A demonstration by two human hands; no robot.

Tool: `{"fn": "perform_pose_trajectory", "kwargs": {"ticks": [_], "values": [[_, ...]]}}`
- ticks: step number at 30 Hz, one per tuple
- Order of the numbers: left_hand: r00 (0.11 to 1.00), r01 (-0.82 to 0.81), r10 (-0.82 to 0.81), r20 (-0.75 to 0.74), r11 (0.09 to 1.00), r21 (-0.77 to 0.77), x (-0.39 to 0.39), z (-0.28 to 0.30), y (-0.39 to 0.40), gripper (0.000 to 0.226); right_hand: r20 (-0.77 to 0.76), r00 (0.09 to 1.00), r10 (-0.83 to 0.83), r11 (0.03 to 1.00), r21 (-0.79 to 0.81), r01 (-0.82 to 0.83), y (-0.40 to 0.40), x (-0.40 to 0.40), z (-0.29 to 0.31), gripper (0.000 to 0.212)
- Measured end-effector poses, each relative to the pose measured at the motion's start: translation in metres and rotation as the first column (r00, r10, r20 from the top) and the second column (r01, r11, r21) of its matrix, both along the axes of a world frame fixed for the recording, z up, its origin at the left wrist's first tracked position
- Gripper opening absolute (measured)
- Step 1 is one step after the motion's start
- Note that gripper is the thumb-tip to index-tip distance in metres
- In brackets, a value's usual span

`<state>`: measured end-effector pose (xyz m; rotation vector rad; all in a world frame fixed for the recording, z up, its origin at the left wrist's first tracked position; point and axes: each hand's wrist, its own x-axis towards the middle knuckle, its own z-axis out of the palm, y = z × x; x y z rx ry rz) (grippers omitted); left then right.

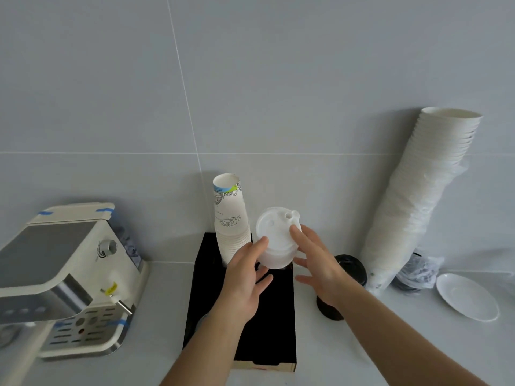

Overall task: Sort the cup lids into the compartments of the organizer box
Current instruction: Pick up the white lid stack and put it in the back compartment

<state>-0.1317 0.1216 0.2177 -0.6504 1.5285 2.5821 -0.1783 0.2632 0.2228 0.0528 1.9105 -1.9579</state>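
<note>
A stack of white cup lids (277, 238) stands at the back right of the black organizer box (276, 324). My left hand (245, 280) touches the stack's left side with thumb and fingers spread. My right hand (317, 263) rests against its right side, index finger on the top lid. Whether the stack sits in a compartment or is lifted, I cannot tell. A stack of black lids (351, 268) stands on the counter right of the box, partly hidden by my right forearm. Printed paper cups (230, 218) stand stacked in the box's back left.
A cream coffee machine (67, 277) sits to the left. A tall leaning stack of white cups (418, 201) rests against the tiled wall at the right, with a bag of dark lids (418, 271) at its foot. A white saucer (466, 296) lies at the far right.
</note>
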Motion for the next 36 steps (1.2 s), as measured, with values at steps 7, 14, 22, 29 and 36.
{"fn": "perform_pose_trajectory", "kwargs": {"ticks": [7,14,22,29,36], "values": [[0.992,-0.088,0.081,0.101,0.994,0.068,-0.041,-0.022,-0.020,0.057,-0.099,0.995,0.028,0.995,0.095,-0.019,0.010,-0.059,0.008,0.061],[0.980,-0.118,0.103,0.169,0.990,0.082,-0.067,-0.047,-0.020,0.066,-0.050,0.988,0.149,0.967,0.218,-0.134,0.007,-0.107,-0.005,0.051],[0.979,-0.067,0.050,0.198,0.994,0.083,-0.087,-0.063,-0.011,0.061,-0.001,0.985,0.171,0.958,0.234,-0.166,-0.001,-0.130,-0.031,0.037],[0.961,-0.153,0.137,0.239,0.987,0.048,-0.098,-0.064,0.003,0.036,0.039,0.995,0.091,0.983,0.157,-0.096,-0.002,-0.138,-0.043,0.037],[0.952,-0.260,0.216,0.218,0.944,0.201,-0.104,-0.071,0.010,0.048,0.043,0.994,0.104,0.977,0.183,-0.110,-0.009,-0.140,-0.054,0.030]]}}
